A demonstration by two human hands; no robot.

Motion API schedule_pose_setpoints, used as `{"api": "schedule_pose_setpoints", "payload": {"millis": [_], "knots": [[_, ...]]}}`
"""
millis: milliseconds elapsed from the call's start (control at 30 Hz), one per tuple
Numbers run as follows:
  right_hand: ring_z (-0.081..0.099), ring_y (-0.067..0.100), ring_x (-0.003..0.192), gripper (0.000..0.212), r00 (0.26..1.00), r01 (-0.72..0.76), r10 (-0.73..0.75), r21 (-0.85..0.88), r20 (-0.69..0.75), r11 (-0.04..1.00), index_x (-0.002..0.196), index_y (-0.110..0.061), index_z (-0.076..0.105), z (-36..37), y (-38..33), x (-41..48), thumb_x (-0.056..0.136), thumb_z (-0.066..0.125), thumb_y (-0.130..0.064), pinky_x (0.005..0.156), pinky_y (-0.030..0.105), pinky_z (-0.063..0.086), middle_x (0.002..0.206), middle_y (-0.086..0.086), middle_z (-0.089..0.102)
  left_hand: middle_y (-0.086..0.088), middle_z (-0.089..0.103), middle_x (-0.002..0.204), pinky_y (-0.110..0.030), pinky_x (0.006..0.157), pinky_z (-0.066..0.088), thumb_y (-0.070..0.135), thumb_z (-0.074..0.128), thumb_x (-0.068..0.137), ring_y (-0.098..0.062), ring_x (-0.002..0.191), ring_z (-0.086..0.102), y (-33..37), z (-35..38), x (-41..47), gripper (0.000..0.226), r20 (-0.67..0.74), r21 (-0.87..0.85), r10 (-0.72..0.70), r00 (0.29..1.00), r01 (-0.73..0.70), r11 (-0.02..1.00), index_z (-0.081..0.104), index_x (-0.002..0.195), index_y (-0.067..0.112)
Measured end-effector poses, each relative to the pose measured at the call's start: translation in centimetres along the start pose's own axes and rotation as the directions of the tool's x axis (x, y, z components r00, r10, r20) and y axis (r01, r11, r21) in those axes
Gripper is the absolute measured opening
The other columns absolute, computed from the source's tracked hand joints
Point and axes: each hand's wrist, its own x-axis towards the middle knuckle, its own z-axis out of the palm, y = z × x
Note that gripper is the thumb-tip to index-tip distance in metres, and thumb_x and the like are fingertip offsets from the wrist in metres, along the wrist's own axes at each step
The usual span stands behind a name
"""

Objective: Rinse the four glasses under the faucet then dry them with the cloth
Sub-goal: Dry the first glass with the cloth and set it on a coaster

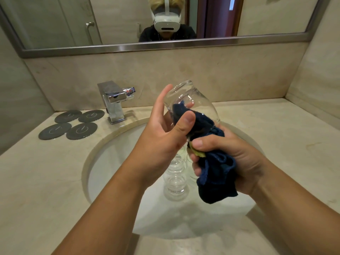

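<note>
left hand (161, 137), right hand (244, 159): bare | forearms (110, 199): bare | reflection: white headset (167, 21), white top strap, dark top (147, 34)

Beige stone counter (276, 135), four dark round coasters (81, 131) back left, chrome faucet (114, 100) behind inset basin (114, 162)

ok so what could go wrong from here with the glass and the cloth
1. The held glass sits tilted in the left hand, above the other glasses in the sink; a slip could drop it onto them.
2. The right hand pushes the cloth inside; hard twisting could lever it loose.
</note>
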Motion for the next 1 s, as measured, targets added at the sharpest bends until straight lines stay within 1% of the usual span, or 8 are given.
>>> {"api": "schedule_pose_setpoints", "payload": {"millis": [67,133,267,333,533,700,833,1000], "knots": [[0.062,0.015,0.057,0.055,0.996,-0.014,0.008,0.068,0.088,0.998,0.110,-0.005,0.062,-0.3,0.1,0.1,0.061,0.086,-0.006,0.050,0.028,0.055,0.070,0.007,0.060,-0.004,0.072,0.128,-0.027,0.077,0.060,0.036,0.075,0.088,-0.021,0.109,0.074,0.1,0.1,0.0,0.095,0.052,-0.054,-0.029,0.998,0.031,0.998,0.025,0.167,0.021],[0.062,0.013,0.060,0.059,0.990,-0.017,-0.001,0.127,0.142,0.992,0.108,-0.006,0.067,-0.5,0.4,0.2,0.057,0.094,-0.016,0.052,0.027,0.055,0.073,0.006,0.059,-0.009,0.068,0.128,-0.023,0.071,0.058,0.037,0.072,0.095,-0.017,0.094,0.073,0.0,0.1,0.1,0.088,0.074,-0.050,-0.038,0.997,0.042,0.998,0.024,0.167,0.022],[0.062,0.016,0.056,0.033,1.000,0.015,-0.016,0.070,0.015,0.997,0.102,-0.006,0.065,0.1,0.1,0.1,0.072,0.078,-0.006,0.049,0.028,0.054,0.071,0.009,0.059,-0.006,0.056,0.153,-0.046,0.109,0.050,0.057,0.074,0.090,-0.019,0.127,0.066,-0.2,-0.5,0.6,0.080,0.021,0.130,0.016,1.000,-0.019,0.991,0.033,0.158,0.059],[0.064,0.019,0.056,0.029,0.997,0.053,-0.053,-0.001,-0.051,0.999,0.105,-0.007,0.066,0.5,-0.1,0.1,0.076,0.071,-0.007,0.049,0.030,0.055,0.072,0.010,0.064,-0.009,0.056,0.150,-0.050,0.113,0.050,0.060,0.075,0.083,-0.021,0.128,0.067,-0.1,-0.5,0.6,0.080,-0.052,0.171,0.040,0.998,-0.031,0.985,0.038,0.153,0.065],[0.067,0.021,0.067,0.037,0.977,0.167,-0.192,-0.219,-0.097,0.961,0.112,-0.016,0.077,1.1,0.9,0.5,0.092,0.066,0.013,0.058,0.031,0.060,0.084,0.014,0.071,0.004,0.073,0.129,-0.033,0.085,0.065,0.053,0.079,0.087,-0.010,0.111,0.076,-0.5,0.8,0.3,0.086,-0.101,0.209,0.079,0.992,-0.057,0.976,0.037,0.161,0.046],[0.065,0.017,0.062,0.036,0.997,0.077,-0.078,-0.039,-0.023,0.996,0.102,-0.019,0.080,0.8,0.0,0.1,0.079,0.074,0.007,0.054,0.031,0.058,0.074,0.009,0.065,0.000,0.072,0.133,-0.044,0.106,0.055,0.045,0.078,0.092,-0.022,0.128,0.069,-0.7,0.3,0.4,0.081,-0.049,0.120,0.036,0.998,-0.030,0.992,0.037,0.162,0.037],[0.061,0.012,0.058,0.021,0.999,0.026,-0.031,0.130,0.042,0.991,0.100,-0.008,0.065,0.4,-0.3,-0.1,0.079,0.064,-0.007,0.050,0.027,0.054,0.069,0.005,0.057,-0.011,0.068,0.126,-0.024,0.070,0.059,0.029,0.066,0.099,-0.022,0.099,0.071,-0.1,0.4,0.2,0.074,0.075,-0.038,-0.014,0.997,0.017,0.999,0.031,0.164,0.027],[0.062,0.015,0.055,0.025,1.000,0.020,-0.019,0.074,-0.017,0.997,0.103,-0.007,0.067,0.5,-0.4,-0.1,0.079,0.067,-0.009,0.050,0.028,0.055,0.072,0.006,0.062,-0.005,0.071,0.123,-0.021,0.068,0.053,0.036,0.061,0.101,-0.012,0.100,0.068,0.2,0.2,0.2,0.057,0.071,-0.023,-0.079,0.994,0.080,0.996,0.044,0.155,0.031]]}}
